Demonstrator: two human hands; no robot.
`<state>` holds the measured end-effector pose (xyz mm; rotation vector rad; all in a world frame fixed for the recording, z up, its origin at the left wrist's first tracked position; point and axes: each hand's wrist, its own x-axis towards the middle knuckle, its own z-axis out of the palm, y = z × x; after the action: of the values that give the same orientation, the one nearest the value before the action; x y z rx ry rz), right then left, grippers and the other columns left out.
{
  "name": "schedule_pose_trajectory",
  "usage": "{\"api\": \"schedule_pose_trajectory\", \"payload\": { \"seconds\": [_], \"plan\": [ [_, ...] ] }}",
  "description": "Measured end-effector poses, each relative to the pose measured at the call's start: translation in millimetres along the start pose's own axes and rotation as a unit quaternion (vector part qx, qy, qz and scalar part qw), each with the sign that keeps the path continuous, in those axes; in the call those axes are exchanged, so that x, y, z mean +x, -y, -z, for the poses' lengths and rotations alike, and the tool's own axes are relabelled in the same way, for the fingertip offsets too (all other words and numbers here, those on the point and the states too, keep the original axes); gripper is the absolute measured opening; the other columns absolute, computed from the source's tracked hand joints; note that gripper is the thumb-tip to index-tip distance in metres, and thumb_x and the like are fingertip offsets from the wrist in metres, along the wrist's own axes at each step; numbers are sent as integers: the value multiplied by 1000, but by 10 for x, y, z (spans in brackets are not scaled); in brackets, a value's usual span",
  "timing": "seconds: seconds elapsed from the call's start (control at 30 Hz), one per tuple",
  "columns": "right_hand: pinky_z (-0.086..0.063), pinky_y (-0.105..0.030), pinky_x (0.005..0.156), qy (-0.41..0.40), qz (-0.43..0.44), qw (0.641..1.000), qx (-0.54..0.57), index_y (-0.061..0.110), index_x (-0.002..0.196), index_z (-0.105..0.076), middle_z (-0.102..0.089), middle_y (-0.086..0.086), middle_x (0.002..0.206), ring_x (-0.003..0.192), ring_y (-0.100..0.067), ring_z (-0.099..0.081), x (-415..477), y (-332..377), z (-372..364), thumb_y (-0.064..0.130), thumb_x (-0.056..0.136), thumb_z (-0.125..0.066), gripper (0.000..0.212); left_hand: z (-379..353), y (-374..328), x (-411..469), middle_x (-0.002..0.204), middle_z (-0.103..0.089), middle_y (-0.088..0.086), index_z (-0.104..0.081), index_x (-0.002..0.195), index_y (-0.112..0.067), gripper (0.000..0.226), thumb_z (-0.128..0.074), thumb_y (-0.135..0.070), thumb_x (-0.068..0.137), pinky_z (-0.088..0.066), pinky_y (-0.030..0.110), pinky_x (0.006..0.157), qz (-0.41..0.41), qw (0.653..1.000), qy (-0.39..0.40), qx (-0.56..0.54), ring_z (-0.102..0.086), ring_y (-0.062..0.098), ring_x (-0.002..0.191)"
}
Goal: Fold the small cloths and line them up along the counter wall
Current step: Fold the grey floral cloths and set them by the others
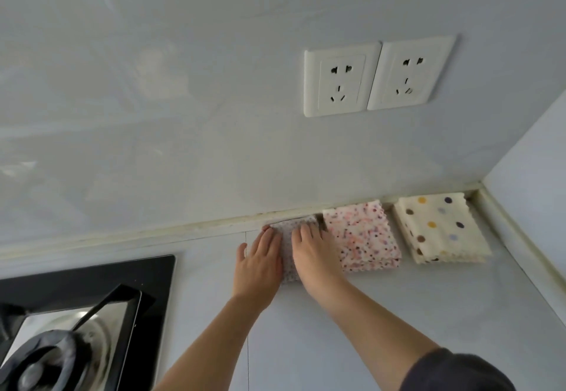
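Three folded cloths lie in a row against the counter wall. A cream cloth with large coloured dots (pixel 441 228) sits nearest the corner. Left of it lies a white cloth with pink and dark speckles (pixel 363 237). A pale speckled cloth (pixel 288 237) is leftmost, touching the wall strip. My left hand (pixel 258 265) lies flat with straight fingers on its left edge. My right hand (pixel 312 252) presses flat on its right half. Both hands cover most of that cloth.
A black glass gas hob (pixel 147 280) with a burner and pan support fills the lower left. Two white wall sockets (pixel 376 76) sit above the cloths. A side wall closes the corner at right. The pale counter (pixel 398 305) stretches in front of the cloths.
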<state>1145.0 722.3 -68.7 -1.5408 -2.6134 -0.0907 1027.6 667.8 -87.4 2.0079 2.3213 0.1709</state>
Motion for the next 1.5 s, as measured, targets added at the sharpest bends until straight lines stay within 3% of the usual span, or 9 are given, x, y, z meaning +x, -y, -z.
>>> {"api": "schedule_pose_trajectory", "payload": {
  "seconds": [0.1,0.17,0.27,0.37,0.57,0.7,0.87,1.0,1.5],
  "plan": [
    [-57,-39,76,35,-28,999,5,-4,93,-72,-69,-22,96,91,-34,-68,-30,-7,-149,10,47,-85,50,-23,28,-15,160,-12,-2,-16,152,-21,70,4,-41,87,-20,46,113,32,995,94,28,-17,15,145],
    [-56,-42,82,41,-30,999,10,-5,96,-71,-68,-24,100,96,-37,-67,-39,8,-164,9,49,-84,51,8,4,1,160,4,-4,0,152,-23,59,-3,-40,96,-5,45,117,46,992,119,25,1,15,147],
    [-52,-47,89,47,-24,998,24,-6,105,-67,-66,-27,108,104,-40,-64,-107,27,-63,7,46,-86,63,172,-10,-81,160,4,-4,2,152,-23,56,-19,-38,102,-1,49,117,56,992,117,-7,6,16,147],
    [-35,-50,106,47,-9,997,65,-3,131,-51,-50,-26,135,129,-41,-46,-358,179,139,5,70,-76,66,431,86,-395,160,6,-2,4,152,-23,59,-20,-42,102,4,46,117,49,993,94,-50,11,15,146],
    [-28,-53,109,23,-4,988,150,7,136,-46,-42,-16,145,138,-35,-35,-1250,1035,689,7,79,-65,60,989,655,-1644,159,-12,-2,-23,148,-21,51,-30,-38,100,-1,40,119,26,990,-14,-139,2,14,147],
    [-40,-55,100,3,-18,977,213,4,127,-54,-53,-17,134,127,-35,-49,-1961,1904,975,5,74,-68,54,1274,1249,-2769,151,-34,-1,-45,136,-20,48,-31,-41,94,-7,37,116,33,977,-75,-195,-14,17,146],
    [-29,-35,111,4,42,964,261,11,139,-41,-39,-6,147,137,-23,-36,-2820,3225,1453,13,91,-53,50,1588,2224,-4234,137,-49,-3,-54,123,-19,31,-53,-22,92,-29,43,112,60,967,-142,-201,-34,21,138],
    [-27,-28,111,17,87,956,279,15,142,-37,-36,-2,149,138,-17,-34,-3119,4154,1746,17,94,-53,51,1829,2964,-5039,133,-53,1,-58,119,-15,29,-60,-15,90,-31,43,108,121,957,-173,-197,-37,23,136],
    [-31,-27,110,114,176,936,282,19,143,-35,-28,5,151,136,-12,-32,-2362,6658,1505,19,97,-46,47,1910,5582,-5577,137,-48,0,-59,119,-16,29,-58,-14,90,-29,41,109,238,938,-167,-187,-40,22,132]
  ]
}}
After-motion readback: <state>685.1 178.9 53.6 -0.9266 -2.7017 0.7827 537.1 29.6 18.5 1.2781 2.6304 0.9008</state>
